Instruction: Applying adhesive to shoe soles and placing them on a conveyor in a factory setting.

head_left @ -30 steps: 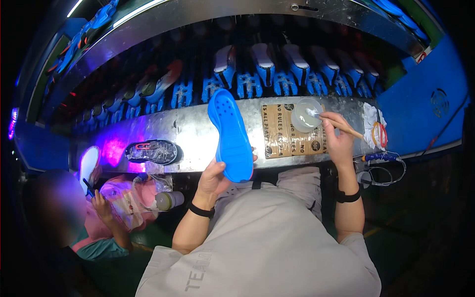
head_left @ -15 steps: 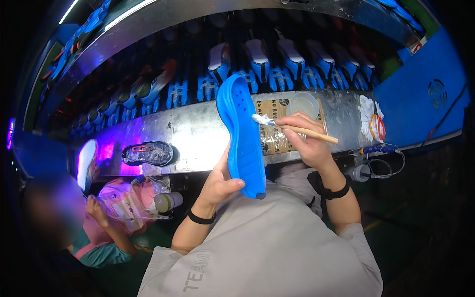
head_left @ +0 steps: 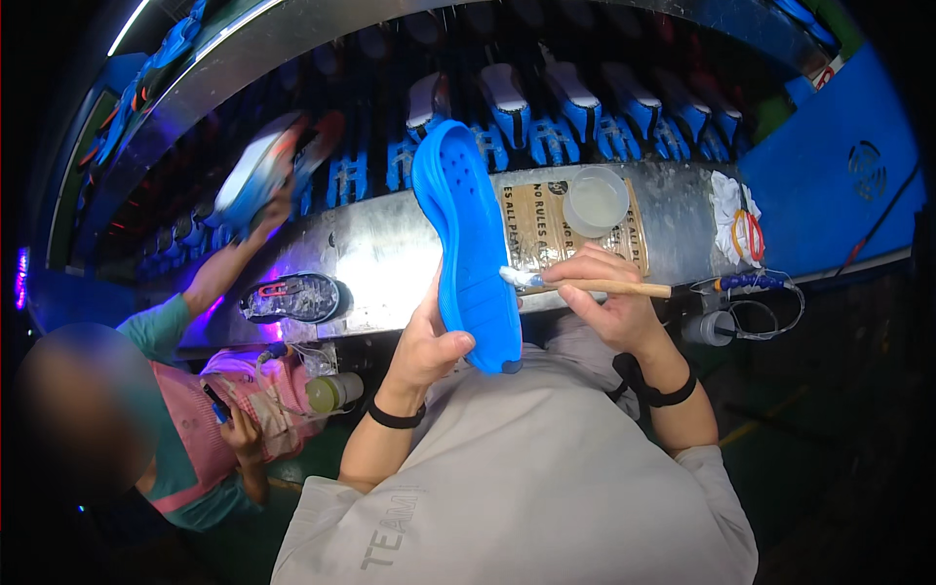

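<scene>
A blue shoe sole point(head_left: 478, 263) stands nearly upright before me, its hollow inner side turned toward the right. My left hand point(head_left: 424, 341) is closed round its lower left edge, the thumb across the near end. In my right hand point(head_left: 609, 297) is a brush point(head_left: 614, 287) with a wooden handle, held between thumb and fingers. Its white bristle tip touches or nearly touches the sole's right rim, about midway along. Behind the brush, a round translucent tub point(head_left: 597, 202) of pale liquid sits on a piece of printed cardboard point(head_left: 536, 229) on the metal ledge.
Beyond the metal ledge point(head_left: 375, 258) runs a rack of shoe uppers point(head_left: 507, 102) on blue holders. A dark sole point(head_left: 292, 297) lies on the ledge to the left, near a co-worker in a pink apron point(head_left: 190, 414). At right are a white cloth point(head_left: 728, 219) and a blue panel point(head_left: 838, 185).
The brush has moved down along the sole's right rim toward its near end. The sole has shifted slightly left and up. At left, the co-worker's arm now reaches to the rack with a shoe.
</scene>
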`<action>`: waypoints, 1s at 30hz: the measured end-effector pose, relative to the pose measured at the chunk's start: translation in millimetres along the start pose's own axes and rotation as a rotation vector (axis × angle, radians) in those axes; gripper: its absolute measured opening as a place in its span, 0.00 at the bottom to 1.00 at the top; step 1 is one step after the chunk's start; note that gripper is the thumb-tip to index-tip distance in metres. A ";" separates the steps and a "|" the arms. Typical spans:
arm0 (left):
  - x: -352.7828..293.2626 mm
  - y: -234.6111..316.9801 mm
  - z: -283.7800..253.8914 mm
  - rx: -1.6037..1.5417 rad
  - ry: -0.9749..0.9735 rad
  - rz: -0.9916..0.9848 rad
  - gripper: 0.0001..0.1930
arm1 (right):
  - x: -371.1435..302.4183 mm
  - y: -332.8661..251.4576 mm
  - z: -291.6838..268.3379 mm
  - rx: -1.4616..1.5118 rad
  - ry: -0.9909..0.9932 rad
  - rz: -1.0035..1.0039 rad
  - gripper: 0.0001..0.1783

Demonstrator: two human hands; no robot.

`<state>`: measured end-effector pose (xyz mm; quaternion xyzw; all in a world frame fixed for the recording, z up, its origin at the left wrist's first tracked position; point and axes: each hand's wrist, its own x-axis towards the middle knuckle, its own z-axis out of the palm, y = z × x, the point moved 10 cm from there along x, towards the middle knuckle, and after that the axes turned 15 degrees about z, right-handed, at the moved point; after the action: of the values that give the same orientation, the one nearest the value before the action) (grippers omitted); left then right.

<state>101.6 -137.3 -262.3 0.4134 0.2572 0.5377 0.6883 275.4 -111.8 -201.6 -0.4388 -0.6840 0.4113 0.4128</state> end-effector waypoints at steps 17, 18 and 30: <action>6.8 7.3 -3.8 0.083 -0.009 0.013 0.62 | -17.5 -12.3 2.0 0.098 -0.056 0.054 0.05; 7.8 9.5 -4.7 0.104 -0.011 0.045 0.60 | -18.3 -10.6 2.4 0.123 -0.072 0.062 0.06; 8.3 17.9 -17.3 -0.056 0.016 0.035 0.56 | -53.0 112.3 -93.7 0.513 0.686 0.216 0.15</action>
<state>80.7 -122.9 -255.5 0.3939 0.2403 0.5599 0.6882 405.9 -111.8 -286.2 -0.5022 -0.3331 0.4392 0.6662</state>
